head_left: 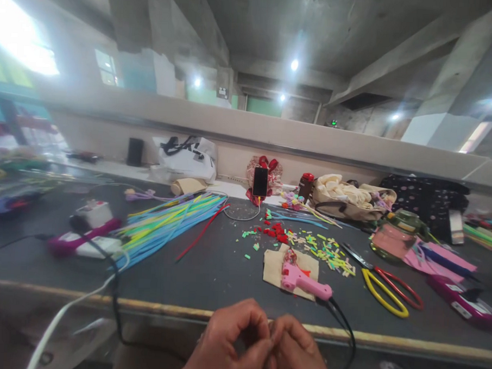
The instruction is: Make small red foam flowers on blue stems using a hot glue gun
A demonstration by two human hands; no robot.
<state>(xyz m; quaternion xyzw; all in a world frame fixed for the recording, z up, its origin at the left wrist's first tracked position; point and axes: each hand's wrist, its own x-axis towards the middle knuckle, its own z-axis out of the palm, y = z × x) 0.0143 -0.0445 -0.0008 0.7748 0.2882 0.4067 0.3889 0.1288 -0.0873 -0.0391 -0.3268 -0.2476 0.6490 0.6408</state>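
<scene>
At the table's front edge my left hand [235, 339] and my right hand [298, 350] meet with their fingertips pinched together. Whatever they hold is hidden by the fingers. Just beyond them a pink hot glue gun [305, 282] lies on a piece of tan cardboard [273, 267], its black cord trailing off the edge to the right of my hands. Small cut pieces in red [277, 232], yellow [328, 250] and green are scattered behind the cardboard. Scissors [382, 285] with one yellow and one red handle rest to the right, blades apart.
Long blue, green and yellow fuzzy stems [171, 225] lie in a bundle at left, beside a purple and white power strip [86, 243]. A phone [260, 181] stands at the back. On the right are a bottle [394, 234], a cloth bag [351, 197] and another purple power strip [465, 303].
</scene>
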